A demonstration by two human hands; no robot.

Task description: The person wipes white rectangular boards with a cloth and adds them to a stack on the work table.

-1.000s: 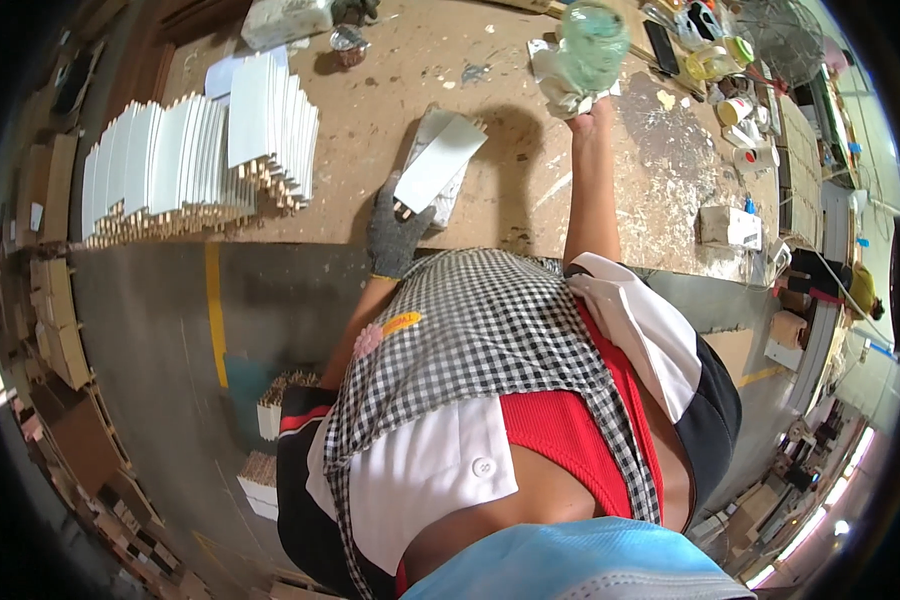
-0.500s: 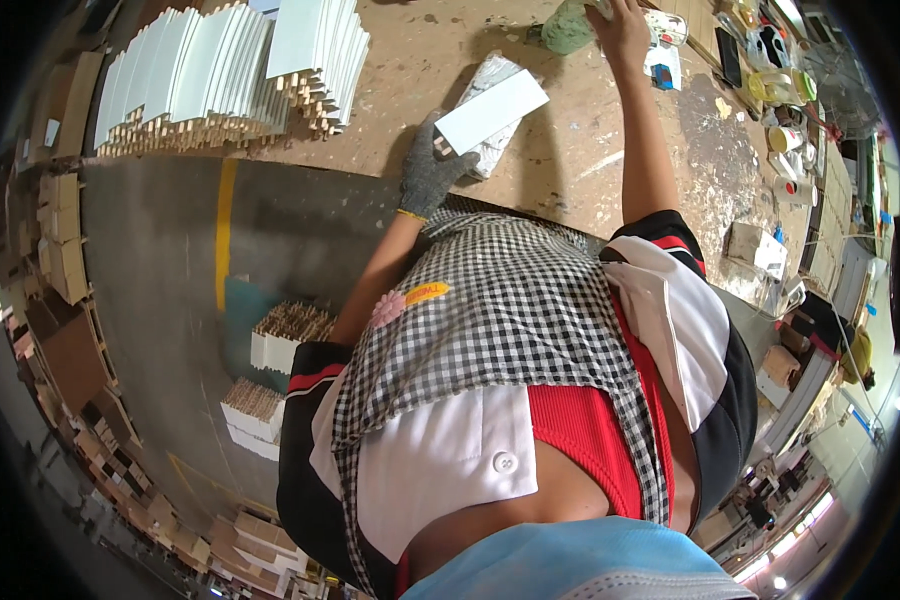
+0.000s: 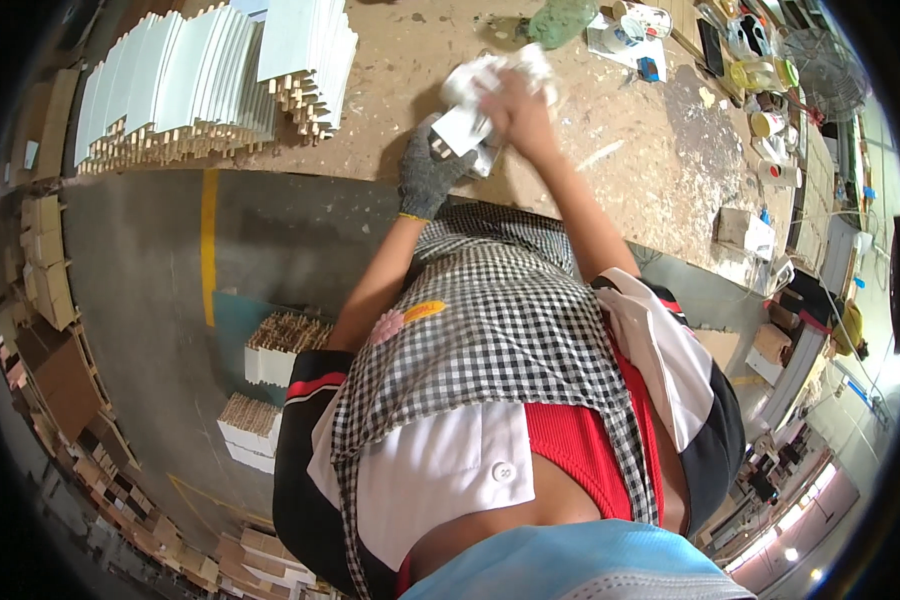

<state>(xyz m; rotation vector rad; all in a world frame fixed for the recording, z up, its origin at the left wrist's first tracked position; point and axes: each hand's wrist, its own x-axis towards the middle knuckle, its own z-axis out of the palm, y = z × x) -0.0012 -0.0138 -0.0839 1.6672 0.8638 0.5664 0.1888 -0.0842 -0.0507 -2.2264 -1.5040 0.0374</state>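
Note:
In a grey knit glove, my left hand (image 3: 427, 172) grips the near end of a white painted board (image 3: 457, 130), where short wooden dowels stick out. My bare right hand (image 3: 520, 112), blurred by motion, presses a crumpled white cloth (image 3: 533, 66) over the board's far part, which is hidden. A wrapped block (image 3: 483, 163) lies under the board on the workbench (image 3: 390, 60). Beyond the cloth stands a translucent green bottle (image 3: 562, 22).
Stacks of white boards with dowel ends (image 3: 170, 90) fill the bench's far left. On the right are a small blue object (image 3: 648, 69), a phone (image 3: 710, 47), cups (image 3: 767, 123), a fan (image 3: 825, 72) and a white box (image 3: 745, 232). More stacked boards (image 3: 285, 345) stand below the bench.
My right hand has come away from the green bottle, down and left to the board, and now has the white cloth in it. My left hand still holds the board.

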